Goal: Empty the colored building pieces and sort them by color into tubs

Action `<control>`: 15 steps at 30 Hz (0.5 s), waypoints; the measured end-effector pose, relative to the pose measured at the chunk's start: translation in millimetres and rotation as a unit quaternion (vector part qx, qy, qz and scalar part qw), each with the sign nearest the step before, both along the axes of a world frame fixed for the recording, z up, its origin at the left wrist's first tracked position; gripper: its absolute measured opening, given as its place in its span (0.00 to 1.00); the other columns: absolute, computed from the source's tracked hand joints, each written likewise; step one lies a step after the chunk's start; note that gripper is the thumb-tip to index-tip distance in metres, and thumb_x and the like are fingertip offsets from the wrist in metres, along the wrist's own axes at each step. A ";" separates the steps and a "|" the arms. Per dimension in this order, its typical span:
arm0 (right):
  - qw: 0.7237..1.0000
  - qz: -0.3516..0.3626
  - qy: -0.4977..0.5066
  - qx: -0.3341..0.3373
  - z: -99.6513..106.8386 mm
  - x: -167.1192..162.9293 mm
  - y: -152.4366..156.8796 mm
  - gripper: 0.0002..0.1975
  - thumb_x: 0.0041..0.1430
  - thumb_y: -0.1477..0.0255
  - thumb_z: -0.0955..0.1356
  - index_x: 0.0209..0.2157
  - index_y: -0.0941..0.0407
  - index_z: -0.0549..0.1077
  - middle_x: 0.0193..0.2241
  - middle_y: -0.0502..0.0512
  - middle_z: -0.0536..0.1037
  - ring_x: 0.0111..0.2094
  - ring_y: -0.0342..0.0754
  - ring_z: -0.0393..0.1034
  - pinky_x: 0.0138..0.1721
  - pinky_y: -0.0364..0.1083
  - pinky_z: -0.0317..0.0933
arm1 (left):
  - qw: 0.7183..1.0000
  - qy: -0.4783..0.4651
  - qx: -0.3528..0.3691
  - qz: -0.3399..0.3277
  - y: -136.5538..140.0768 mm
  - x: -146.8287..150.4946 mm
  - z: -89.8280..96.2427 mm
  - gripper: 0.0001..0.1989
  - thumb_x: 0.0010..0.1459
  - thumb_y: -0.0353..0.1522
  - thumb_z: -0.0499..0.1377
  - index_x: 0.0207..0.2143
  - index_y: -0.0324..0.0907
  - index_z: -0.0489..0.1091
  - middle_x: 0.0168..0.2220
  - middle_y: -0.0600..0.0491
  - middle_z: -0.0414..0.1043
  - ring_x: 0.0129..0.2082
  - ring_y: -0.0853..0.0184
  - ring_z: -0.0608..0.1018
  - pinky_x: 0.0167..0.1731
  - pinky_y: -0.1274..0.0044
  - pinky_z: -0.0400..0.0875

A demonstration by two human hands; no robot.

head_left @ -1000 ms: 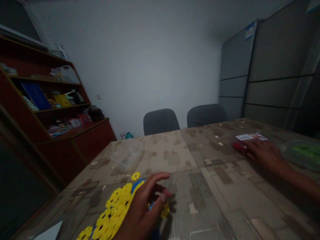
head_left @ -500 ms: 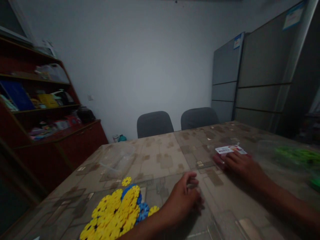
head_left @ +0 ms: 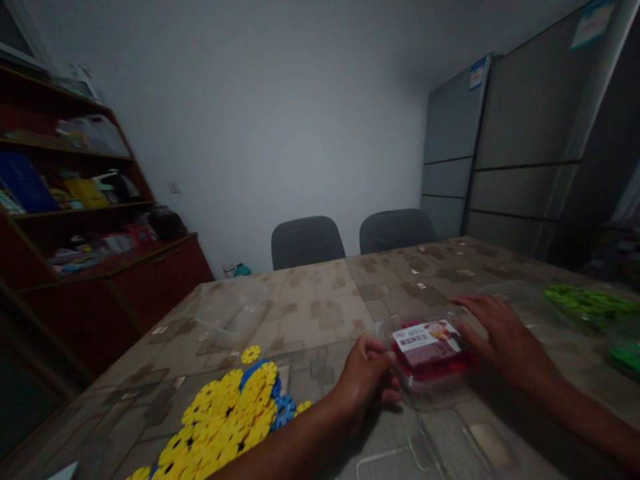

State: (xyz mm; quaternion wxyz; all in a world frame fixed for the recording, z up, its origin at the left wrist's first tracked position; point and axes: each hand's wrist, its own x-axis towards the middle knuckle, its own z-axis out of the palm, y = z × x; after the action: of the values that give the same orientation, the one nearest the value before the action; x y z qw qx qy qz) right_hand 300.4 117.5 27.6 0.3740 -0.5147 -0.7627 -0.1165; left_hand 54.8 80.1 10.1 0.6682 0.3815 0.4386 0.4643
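At the near edge, a pile of yellow notched discs (head_left: pixel 220 420) lies on the patterned counter (head_left: pixel 325 320), with blue discs (head_left: pixel 285 408) showing at its right side. Just right of these, the person's left hand (head_left: pixel 367 383) has its fingers curled narrowly at the left end of a clear container (head_left: pixel 433 380) with red contents; whether they grip its rim cannot be told. The container sits flat on the counter between the two hands, a printed label (head_left: pixel 427 335) on its lid. At its right end is the right hand (head_left: pixel 500 337), thumb and fingers spread wide. A single yellow disc (head_left: pixel 251 354) lies just beyond the pile, and farther back stands a transparent box (head_left: pixel 233 313). Bright green pieces (head_left: pixel 590 303) lie at the far right. Beyond the counter are two dark chairs (head_left: pixel 307 243), a reddish cupboard (head_left: pixel 150 273) at left, and a pale wall (head_left: pixel 300 120).
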 end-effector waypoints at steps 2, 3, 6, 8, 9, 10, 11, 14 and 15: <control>0.996 -0.033 0.047 -0.066 -11.0 20.8 18.9 0.20 0.58 0.61 0.63 0.44 0.59 0.76 0.43 0.67 0.79 0.41 0.61 0.74 0.43 0.59 0.68 | 1.000 -0.007 0.005 0.011 1.9 3.8 -3.0 0.17 0.49 0.36 0.65 0.34 0.44 0.58 0.24 0.61 0.67 0.19 0.74 0.72 0.17 0.82 0.69; 0.991 -0.028 0.077 -0.109 -15.8 27.5 25.2 0.19 0.57 0.60 0.64 0.41 0.58 0.77 0.40 0.67 0.80 0.37 0.60 0.76 0.39 0.57 0.69 | 1.000 -0.009 0.008 0.016 3.3 6.0 -4.3 0.17 0.49 0.36 0.65 0.33 0.44 0.58 0.24 0.61 0.67 0.19 0.74 0.72 0.16 0.82 0.69; 0.974 0.001 0.132 -0.184 -22.9 33.0 31.8 0.17 0.57 0.59 0.63 0.32 0.55 0.79 0.32 0.61 0.83 0.31 0.58 0.77 0.31 0.52 0.69 | 0.999 -0.010 0.013 0.027 8.1 11.2 -5.3 0.19 0.48 0.37 0.67 0.32 0.44 0.57 0.22 0.61 0.67 0.18 0.73 0.72 0.15 0.82 0.68; 0.973 0.001 0.141 -0.184 -21.5 28.9 30.5 0.18 0.57 0.59 0.62 0.30 0.54 0.79 0.30 0.60 0.83 0.31 0.58 0.78 0.30 0.50 0.69 | 0.999 -0.010 0.009 0.031 10.8 13.5 -4.1 0.20 0.49 0.37 0.68 0.32 0.44 0.57 0.21 0.61 0.68 0.17 0.73 0.72 0.16 0.82 0.69; 0.972 -0.002 0.147 -0.183 -19.8 26.5 29.6 0.18 0.56 0.59 0.62 0.31 0.55 0.79 0.30 0.59 0.83 0.31 0.58 0.78 0.30 0.50 0.68 | 0.999 -0.011 0.004 0.033 11.8 14.4 -3.3 0.19 0.50 0.37 0.67 0.31 0.44 0.57 0.20 0.61 0.68 0.17 0.73 0.72 0.16 0.81 0.69; 0.971 -0.007 0.154 -0.182 -18.1 24.5 29.1 0.18 0.56 0.59 0.62 0.31 0.55 0.79 0.31 0.59 0.83 0.31 0.58 0.77 0.30 0.49 0.68 | 0.999 -0.010 -0.003 0.034 12.6 15.1 -2.5 0.18 0.51 0.36 0.67 0.31 0.44 0.58 0.20 0.62 0.68 0.16 0.73 0.71 0.16 0.81 0.69; 0.970 -0.012 0.160 -0.181 -16.7 23.2 28.9 0.18 0.55 0.59 0.63 0.32 0.56 0.79 0.30 0.59 0.83 0.30 0.57 0.77 0.29 0.49 0.67 | 0.999 -0.009 -0.011 0.034 13.3 15.6 -1.8 0.16 0.54 0.36 0.66 0.31 0.43 0.59 0.20 0.62 0.68 0.16 0.74 0.71 0.17 0.81 0.69; 0.966 -0.027 0.179 -0.182 -16.2 23.3 30.2 0.18 0.52 0.59 0.64 0.35 0.57 0.78 0.27 0.59 0.82 0.26 0.56 0.76 0.26 0.48 0.64 | 0.999 -0.008 -0.033 0.028 14.4 16.3 -0.6 0.10 0.63 0.36 0.58 0.33 0.40 0.65 0.22 0.61 0.68 0.17 0.74 0.71 0.18 0.80 0.69; 0.965 -0.032 0.185 -0.185 -17.3 24.2 30.9 0.19 0.51 0.59 0.64 0.35 0.57 0.78 0.27 0.59 0.82 0.26 0.56 0.75 0.25 0.48 0.64 | 0.999 -0.009 -0.037 0.026 14.6 16.2 -0.3 0.11 0.65 0.37 0.56 0.34 0.39 0.67 0.23 0.60 0.68 0.18 0.74 0.71 0.19 0.80 0.69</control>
State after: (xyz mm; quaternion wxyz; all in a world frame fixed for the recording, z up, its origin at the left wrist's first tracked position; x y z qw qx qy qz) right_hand 324.7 148.5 10.3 0.4029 -0.6113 -0.6720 0.1115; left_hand 71.1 94.7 9.8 0.6737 0.3409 0.4593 0.4679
